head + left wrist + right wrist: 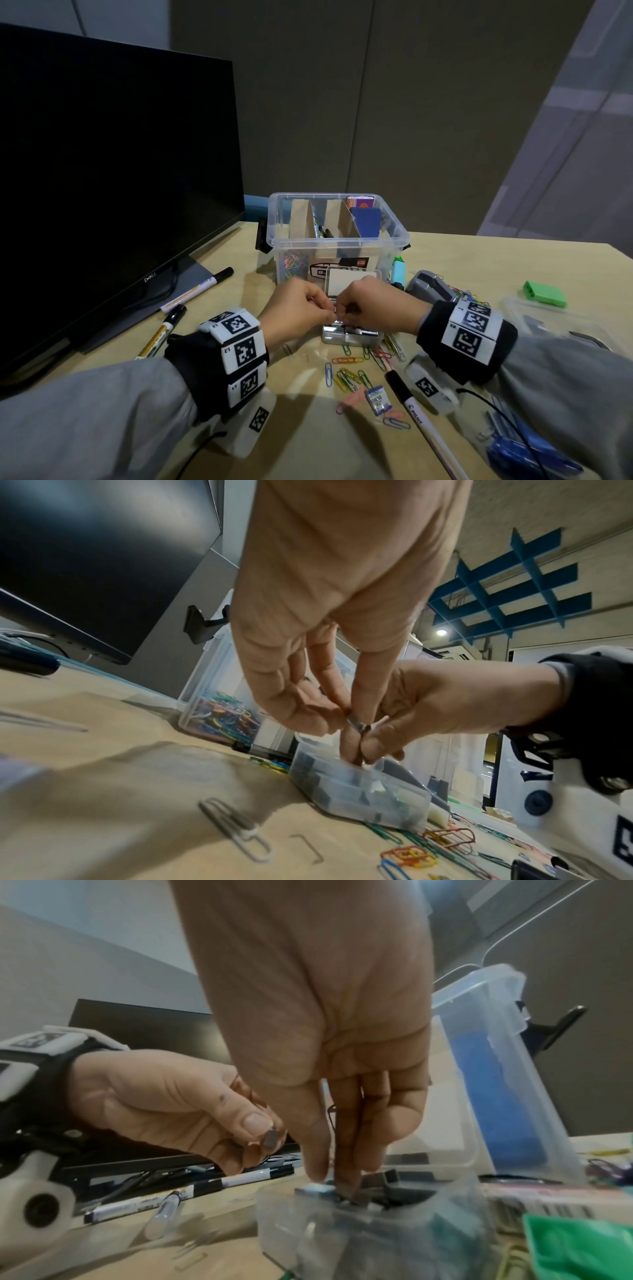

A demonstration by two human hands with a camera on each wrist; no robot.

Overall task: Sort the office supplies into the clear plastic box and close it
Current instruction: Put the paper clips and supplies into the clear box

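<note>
1. Left hand pinching a short strip of staples, grip closed on it, just over the small staple case.
2. Right hand fingers down inside that case, seemingly seating staples; grip around them unclear.
3. Clear box open just behind the case, ready to receive it.
4. Paper clips loose on the desk in front of the case, unsorted.

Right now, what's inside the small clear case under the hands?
Strips of grey staples fill the small clear case, its lid up. The right hand's fingers reach in and cover the middle; the rest is blurred.
</note>
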